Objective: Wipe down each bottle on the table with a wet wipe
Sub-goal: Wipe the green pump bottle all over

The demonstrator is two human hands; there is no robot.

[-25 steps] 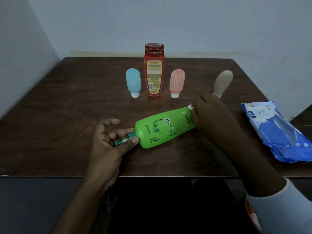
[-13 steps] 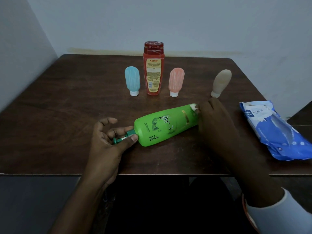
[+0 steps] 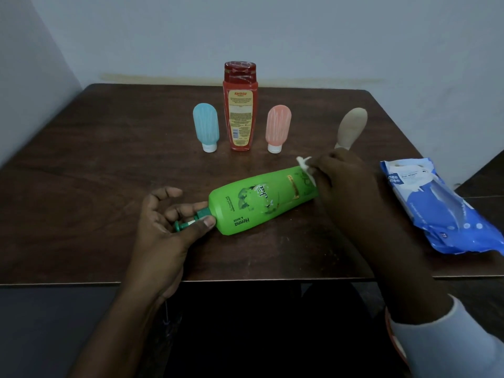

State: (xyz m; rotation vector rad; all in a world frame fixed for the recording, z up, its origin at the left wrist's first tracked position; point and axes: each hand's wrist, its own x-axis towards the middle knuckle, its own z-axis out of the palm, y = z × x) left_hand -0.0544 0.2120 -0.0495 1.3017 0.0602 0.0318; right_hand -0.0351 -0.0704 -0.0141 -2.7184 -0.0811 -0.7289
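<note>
A green pump bottle (image 3: pixel 259 201) lies on its side near the table's front edge, pump end pointing left. My left hand (image 3: pixel 166 225) pinches the dark green pump neck between thumb and fingers. My right hand (image 3: pixel 346 181) holds a white wet wipe (image 3: pixel 305 163) against the bottle's base end. Behind stand a tall red bottle (image 3: pixel 240 110), a small blue bottle (image 3: pixel 206 128), a small pink bottle (image 3: pixel 277 129) and a beige bottle (image 3: pixel 350 128), the small ones resting on their caps.
A blue wet-wipe pack (image 3: pixel 441 208) lies at the right edge of the dark wooden table (image 3: pixel 95 173). Pale walls close in behind and on the left. A lower dark surface shows at the far right.
My right hand and the wipe shifted slightly along the base end of the green bottle; more of the wipe now shows above my fingers. My left hand keeps its pinch on the pump.
</note>
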